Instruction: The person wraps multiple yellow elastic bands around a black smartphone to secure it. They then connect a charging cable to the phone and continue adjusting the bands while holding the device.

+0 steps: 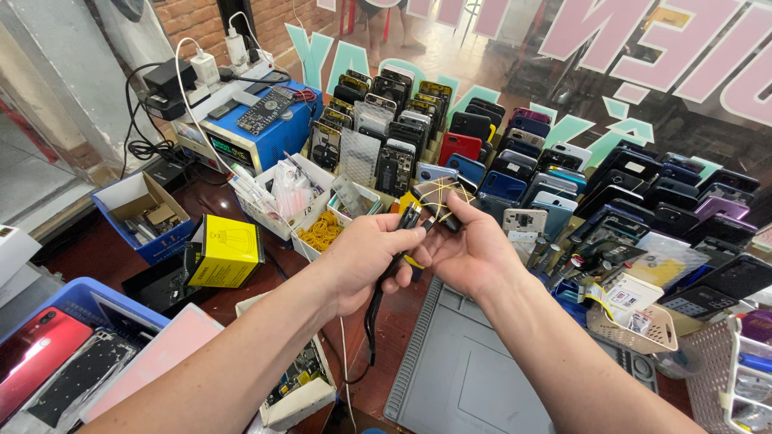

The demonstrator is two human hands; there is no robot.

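Observation:
My left hand is closed around black tweezers, whose tips hang down toward the table, and its fingertips pinch a small dark part. My right hand holds a small dark phone piece wrapped in yellow rubber bands, thumb on top. The two hands touch above the front edge of a grey work mat.
Rows of upright phones fill the back. White trays hold yellow rubber bands and small parts. A blue power supply, a yellow box, a blue bin and a red phone stand left; white baskets stand right.

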